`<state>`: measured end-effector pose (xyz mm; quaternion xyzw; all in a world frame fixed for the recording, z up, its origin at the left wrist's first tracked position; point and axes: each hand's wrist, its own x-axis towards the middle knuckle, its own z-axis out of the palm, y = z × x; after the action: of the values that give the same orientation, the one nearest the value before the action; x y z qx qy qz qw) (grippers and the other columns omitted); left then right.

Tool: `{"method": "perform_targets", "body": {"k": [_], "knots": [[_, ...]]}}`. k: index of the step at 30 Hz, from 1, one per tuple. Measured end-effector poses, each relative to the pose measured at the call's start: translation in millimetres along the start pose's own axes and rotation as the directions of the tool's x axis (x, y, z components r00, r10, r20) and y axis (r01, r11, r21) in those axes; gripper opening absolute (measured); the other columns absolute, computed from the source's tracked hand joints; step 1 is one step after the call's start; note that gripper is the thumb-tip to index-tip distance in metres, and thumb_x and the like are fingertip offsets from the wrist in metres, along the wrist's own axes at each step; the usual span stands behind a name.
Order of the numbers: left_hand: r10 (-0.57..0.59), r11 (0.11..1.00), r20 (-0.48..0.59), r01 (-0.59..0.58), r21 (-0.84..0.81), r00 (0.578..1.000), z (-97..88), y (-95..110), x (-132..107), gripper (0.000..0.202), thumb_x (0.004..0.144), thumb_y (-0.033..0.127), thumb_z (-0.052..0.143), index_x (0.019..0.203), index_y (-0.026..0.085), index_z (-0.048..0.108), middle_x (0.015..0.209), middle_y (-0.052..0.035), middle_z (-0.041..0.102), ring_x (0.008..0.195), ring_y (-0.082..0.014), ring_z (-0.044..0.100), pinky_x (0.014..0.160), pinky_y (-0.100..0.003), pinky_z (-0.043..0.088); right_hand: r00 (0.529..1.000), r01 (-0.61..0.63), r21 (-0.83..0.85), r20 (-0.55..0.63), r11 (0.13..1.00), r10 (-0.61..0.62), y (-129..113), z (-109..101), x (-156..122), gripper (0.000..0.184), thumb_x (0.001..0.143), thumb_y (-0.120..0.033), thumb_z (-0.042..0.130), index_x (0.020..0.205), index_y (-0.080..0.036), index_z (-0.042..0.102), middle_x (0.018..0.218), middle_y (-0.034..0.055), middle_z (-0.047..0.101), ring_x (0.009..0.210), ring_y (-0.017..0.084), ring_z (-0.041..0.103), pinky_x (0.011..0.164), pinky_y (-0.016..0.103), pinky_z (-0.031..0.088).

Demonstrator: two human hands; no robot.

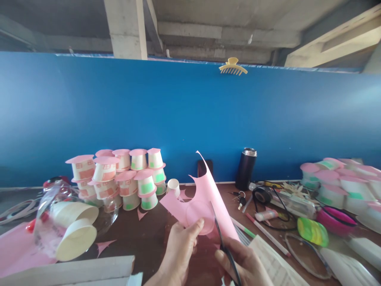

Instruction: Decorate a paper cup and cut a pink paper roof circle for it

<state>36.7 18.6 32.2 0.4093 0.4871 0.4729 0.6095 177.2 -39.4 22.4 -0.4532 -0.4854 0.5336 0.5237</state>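
Observation:
My left hand (180, 246) pinches a sheet of pink paper (218, 200) near its lower edge, thumb on top. A circle is drawn on the sheet beside the thumb, and curved pieces are cut out of its upper left edge. In my right hand (242, 262) is a pair of black-handled scissors (222, 238). Their blades lie against the paper just right of the drawn circle. Part of the scissors' handle is hidden by my fingers. A small white paper cup (173, 186) stands behind the sheet.
Stacked paper cups with pink tops (127, 184) stand at left, with more cups (331, 190) at right. A clear bag of cups (77, 222) lies front left. A black flask (246, 169), keys (241, 198) and a yellow-green roll (312, 231) are on the right. A blue partition (181, 111) rises behind.

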Motion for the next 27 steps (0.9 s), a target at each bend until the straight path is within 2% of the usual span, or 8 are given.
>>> {"method": "perform_targets", "body": {"k": [12,16,22,27], "knots": [[0.012,0.999,0.007,-0.012,0.030,1.000,-1.5,-6.0,4.9,0.035,0.068,0.047,0.066,0.062,0.017,0.049,0.046,0.0084,0.034,0.042,-0.0059,0.028,0.043,-0.023,0.020,1.000,-0.016,-0.092,-0.024,0.996,0.014,3.1,0.4,1.2,0.055,0.070,-0.061,0.070,0.094,-0.011,0.072,0.051,-0.0016,0.055,0.041,0.008,0.046,0.039,0.019,0.035],[0.012,0.999,-0.011,-0.012,0.050,1.000,-1.5,-4.5,5.2,0.037,0.068,0.047,0.066,0.059,0.018,0.046,0.045,0.0088,0.033,0.041,-0.0056,0.027,0.043,-0.023,0.020,1.000,-0.025,-0.104,-0.001,0.994,0.025,3.3,-0.7,1.1,0.055,0.070,-0.060,0.070,0.095,-0.011,0.072,0.051,-0.0017,0.055,0.041,0.007,0.046,0.040,0.019,0.035],[0.015,0.999,-0.012,-0.015,0.044,1.000,-1.7,-4.1,3.9,0.035,0.069,0.047,0.065,0.061,0.017,0.048,0.045,0.0083,0.034,0.041,-0.0059,0.028,0.043,-0.023,0.020,0.998,-0.043,-0.095,-0.051,0.995,0.038,1.9,0.6,0.4,0.056,0.068,-0.061,0.072,0.095,-0.012,0.073,0.050,-0.0023,0.055,0.040,0.007,0.046,0.039,0.019,0.037],[0.016,0.999,-0.037,-0.015,0.038,0.999,-2.1,-1.8,3.6,0.036,0.069,0.044,0.066,0.057,0.018,0.045,0.044,0.0085,0.034,0.041,-0.0051,0.027,0.043,-0.022,0.019,0.999,-0.042,-0.098,-0.025,0.994,0.039,1.6,-0.5,0.9,0.056,0.068,-0.061,0.072,0.095,-0.011,0.073,0.050,-0.0016,0.056,0.039,0.008,0.047,0.038,0.020,0.038]]}}
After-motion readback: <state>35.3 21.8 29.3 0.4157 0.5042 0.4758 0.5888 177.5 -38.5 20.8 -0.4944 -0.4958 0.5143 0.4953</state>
